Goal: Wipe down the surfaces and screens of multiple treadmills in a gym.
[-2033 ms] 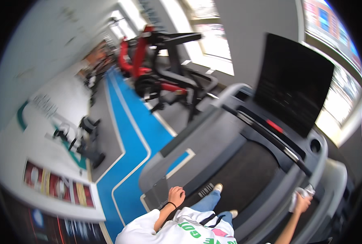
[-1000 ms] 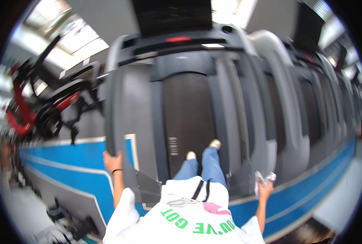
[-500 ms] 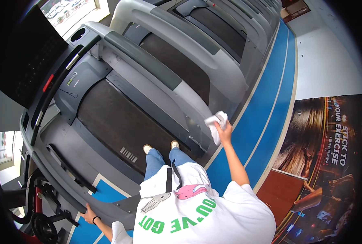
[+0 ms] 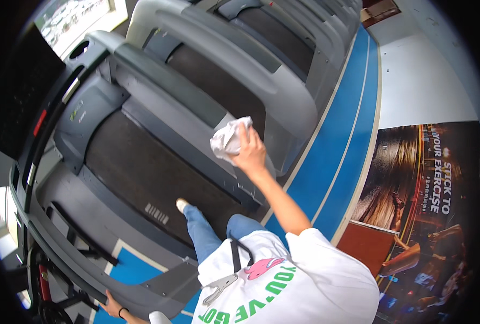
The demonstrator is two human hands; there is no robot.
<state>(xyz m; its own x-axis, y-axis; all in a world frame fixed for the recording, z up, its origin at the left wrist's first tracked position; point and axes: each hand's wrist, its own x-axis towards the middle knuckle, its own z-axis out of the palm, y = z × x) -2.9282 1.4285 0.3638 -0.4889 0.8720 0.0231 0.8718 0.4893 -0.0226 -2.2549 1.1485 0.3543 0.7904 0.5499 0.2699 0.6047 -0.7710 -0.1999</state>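
Observation:
My right hand [image 4: 249, 152] holds a crumpled white cloth [image 4: 227, 139] against the right handrail [image 4: 188, 96] of a grey treadmill, its fingers bent over the cloth. Part of the rail is hidden behind the hand and the cloth. At the lower left, my left hand [image 4: 112, 306] grips the outer side of the treadmill's left handrail [image 4: 70, 258], with a dark band round the wrist. Between the two rails lies the black running belt [image 4: 143, 162], and my feet are on it; only one shoe shows.
More treadmills [image 4: 218, 32] stand in a row to the right. Behind them runs a blue floor strip [image 4: 334, 146] with white lines. A large dark poster [image 4: 434, 178] covers the lower right wall. Black and red exercise equipment [image 4: 48, 291] stands at the lower left.
My right hand has moved forward and left along the handrail with the cloth. One foot has stepped forward on the belt, and the view has shifted. My left hand stays at its rail.

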